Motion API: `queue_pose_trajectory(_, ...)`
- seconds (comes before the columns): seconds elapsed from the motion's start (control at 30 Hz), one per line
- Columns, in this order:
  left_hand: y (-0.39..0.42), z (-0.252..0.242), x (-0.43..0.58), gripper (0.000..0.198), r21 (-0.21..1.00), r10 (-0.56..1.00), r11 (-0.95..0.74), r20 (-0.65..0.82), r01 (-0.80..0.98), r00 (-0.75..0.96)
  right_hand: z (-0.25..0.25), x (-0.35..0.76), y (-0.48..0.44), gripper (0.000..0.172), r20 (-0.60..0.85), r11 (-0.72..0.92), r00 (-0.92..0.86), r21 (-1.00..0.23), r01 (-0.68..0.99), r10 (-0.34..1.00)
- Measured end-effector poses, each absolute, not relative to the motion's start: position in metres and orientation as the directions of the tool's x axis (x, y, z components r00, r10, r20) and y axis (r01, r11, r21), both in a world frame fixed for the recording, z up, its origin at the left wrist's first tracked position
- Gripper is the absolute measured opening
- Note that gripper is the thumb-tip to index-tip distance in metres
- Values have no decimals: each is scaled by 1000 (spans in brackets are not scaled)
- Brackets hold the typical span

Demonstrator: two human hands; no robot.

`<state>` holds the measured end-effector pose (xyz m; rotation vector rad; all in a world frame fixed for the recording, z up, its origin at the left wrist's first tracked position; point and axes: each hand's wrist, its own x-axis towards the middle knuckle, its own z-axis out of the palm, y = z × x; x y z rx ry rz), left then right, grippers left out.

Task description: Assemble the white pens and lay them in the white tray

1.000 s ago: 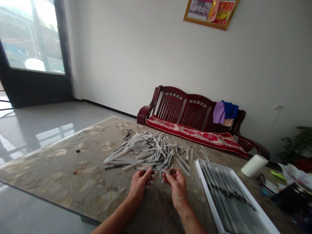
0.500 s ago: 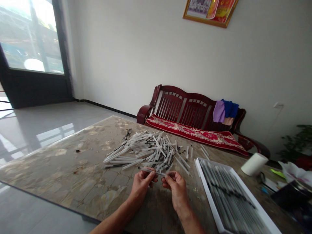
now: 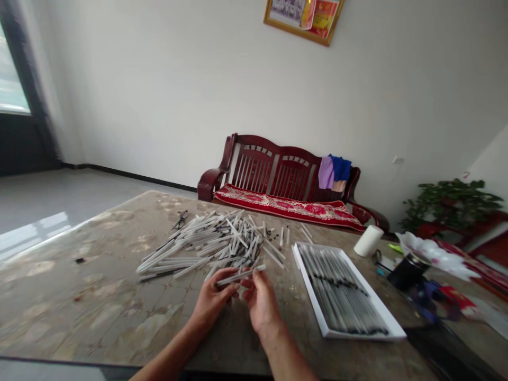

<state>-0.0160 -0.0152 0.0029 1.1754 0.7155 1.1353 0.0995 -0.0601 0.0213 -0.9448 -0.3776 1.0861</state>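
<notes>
white box (image 3: 392, 327) holds grey, dark-tipped sticks (image 3: 349, 309) lying side by side.

a heap of sticks (image 3: 216, 233) lies on a table (image 3: 103, 270) before a person's left hand (image 3: 214, 297) and right hand (image 3: 262, 304), eyeglasses (image 3: 181, 219) at its far left edge, a box (image 3: 359, 336) of sticks to its right, a roll (image 3: 368, 241) and a cup (image 3: 408, 272) farther right. behind the table, a bench (image 3: 293, 182) sits beneath a framed picture (image 3: 301, 16).
</notes>
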Motion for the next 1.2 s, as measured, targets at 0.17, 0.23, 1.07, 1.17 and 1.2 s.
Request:
queue_pose_trajectory(0.17, -12, -2, -12, 41, 978, 957, -18, 78, -210, 278, 59, 186, -88, 44, -12, 222, 613, -926, -304, 790)
queue_pose_trajectory(0.23, -10, -5, -12, 40, 986, 956, -25, 72, -167, 284, 74, 235, -101, 45, 80, 193, 677, -977, -93, 732)
queue_pose_trajectory(1.07, -7, -18, -9, 34, 1000, 929, -22, 25, -14, 370, 61, 390, -55, 20, 121, -636, 642, -87, 766, 757)
queue_pose_trajectory(1.17, -8, -17, -9, 35, 999, 926, -40, 33, 12, 375, 66, 374, -54, 27, 156, -612, 617, -80, 786, 771)
queue_pose_trajectory(1.2, -9, -16, -9, 35, 999, 926, -39, 29, 20, 376, 68, 365, -51, 29, 168, -593, 598, -83, 801, 784)
